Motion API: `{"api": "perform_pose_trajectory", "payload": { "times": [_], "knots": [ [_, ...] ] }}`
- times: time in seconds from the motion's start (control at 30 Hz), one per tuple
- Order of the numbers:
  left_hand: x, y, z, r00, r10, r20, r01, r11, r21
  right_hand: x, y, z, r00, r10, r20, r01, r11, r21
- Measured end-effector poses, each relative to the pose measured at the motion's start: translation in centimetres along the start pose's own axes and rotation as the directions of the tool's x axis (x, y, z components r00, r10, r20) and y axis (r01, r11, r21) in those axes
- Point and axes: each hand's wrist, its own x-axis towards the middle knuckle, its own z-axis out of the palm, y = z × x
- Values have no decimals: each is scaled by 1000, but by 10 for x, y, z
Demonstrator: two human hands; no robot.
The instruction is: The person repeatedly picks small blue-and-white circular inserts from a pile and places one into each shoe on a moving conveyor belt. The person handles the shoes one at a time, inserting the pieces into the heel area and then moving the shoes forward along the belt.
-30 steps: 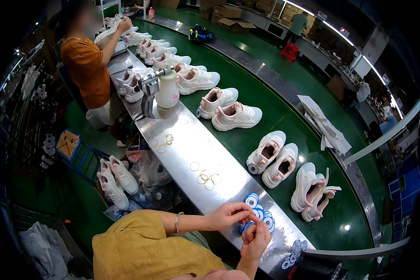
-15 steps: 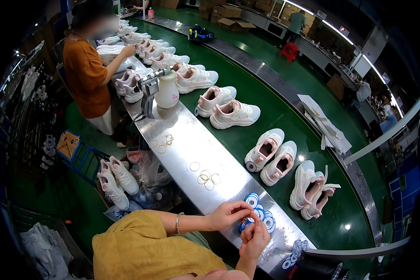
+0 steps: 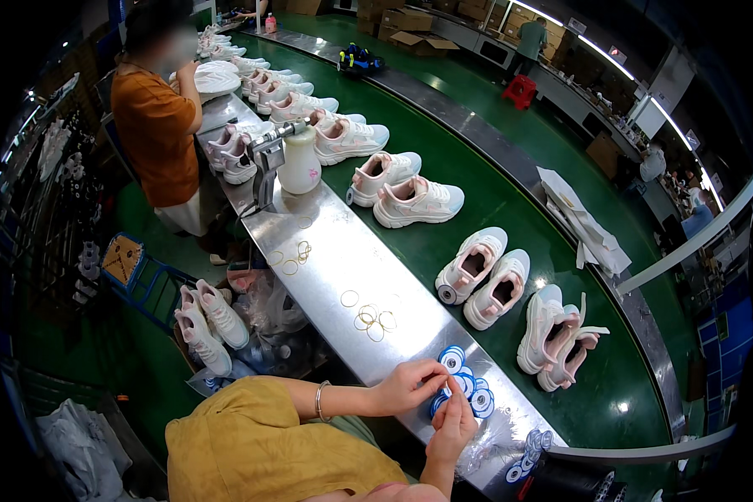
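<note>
Both hands meet over the near end of the metal bench point(image 3: 356, 251), fingertips pinched together. My left hand point(image 3: 403, 388), a bracelet on its wrist, is closed with thumb and forefinger touching. Against it, my right hand point(image 3: 452, 427) is closed in a pinch too. Whatever lies between the fingertips is too small to make out. Just beyond and under the hands lies a cluster of round blue-and-white tags point(image 3: 481, 402), partly hidden by the fingers. A smaller row of similar tags point(image 3: 527, 456) lies near my right hand, by crumpled clear plastic point(image 3: 487, 443).
Thin rubber bands point(image 3: 366, 318) lie along the bench, below a white spray bottle point(image 3: 299, 167). Pairs of white-and-pink sneakers point(image 3: 498, 289) line the green conveyor point(image 3: 443, 259). A co-worker in orange point(image 3: 151, 125) stands at the far left. A blue-framed stool point(image 3: 142, 263) stands beside the bench.
The sneakers on the conveyor have shifted slightly toward the far left. My right hand has moved a little left, still pinching. The co-worker's forearm has risen.
</note>
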Motion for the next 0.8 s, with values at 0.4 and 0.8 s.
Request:
{"api": "perform_pose_trajectory", "payload": {
  "times": [0.4,0.8],
  "knots": [
    [2,-3,4,998,48,-29,-45,994,99,1,3,-7,995,-96,22,98,958,-270],
    [5,-7,6,975,216,-48,-200,955,217,4,8,-8,984,-168,53,175,911,-372]
  ]
}}
